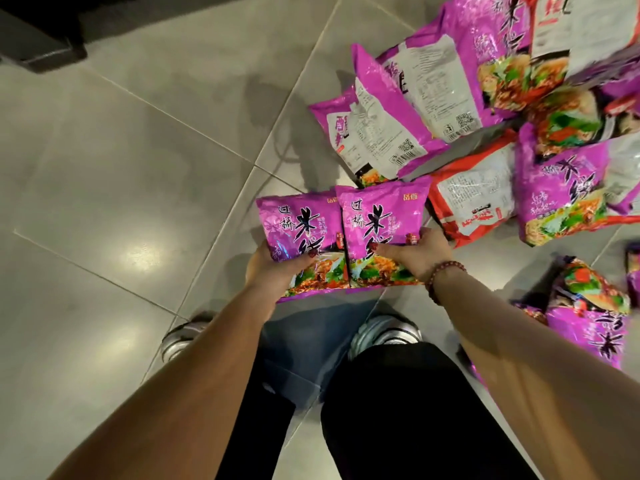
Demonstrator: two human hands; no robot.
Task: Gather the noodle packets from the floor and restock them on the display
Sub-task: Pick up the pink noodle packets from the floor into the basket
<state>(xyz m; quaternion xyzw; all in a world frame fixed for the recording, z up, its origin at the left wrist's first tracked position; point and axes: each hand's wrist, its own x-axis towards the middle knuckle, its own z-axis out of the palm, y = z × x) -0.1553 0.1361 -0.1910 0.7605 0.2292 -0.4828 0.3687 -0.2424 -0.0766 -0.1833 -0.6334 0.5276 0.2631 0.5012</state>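
Pale grey glossy floor tiles (pixel 121 174) fill the view, with a dark block (pixel 38 32) at the top left corner; whether that is part of the display, you cannot tell. You are in the gathering step. Your left hand (pixel 273 268) grips one purple plastic noodle packet (pixel 298 230) by its lower left corner, and your right hand (pixel 422 251) grips a second purple noodle packet (pixel 381 220) by its lower right side. The two are held face up, side by side, with the right one's edge just overlapping the left, above your trainers (pixel 384 334). Both hands are closed on their packets. Each thumb lies flat across the printed front, while the other fingers curl underneath, mostly hidden. On the right a few fingertips (pixel 427 233) show at the packet's edge, and a dark red beaded bracelet (pixel 445 273) sits on that wrist. Most of the work seems to lie ahead: a loose heap of purple packets (pixel 485 98) lies on the floor to your right, a red and white packet (pixel 474 202) among them, with more purple packets near your right foot (pixel 588 323). Next, you would probably do well to stack the two into one hand, freeing the other to pick from the heap. The film looks slippery, so keep the pinch firm as you shift them.
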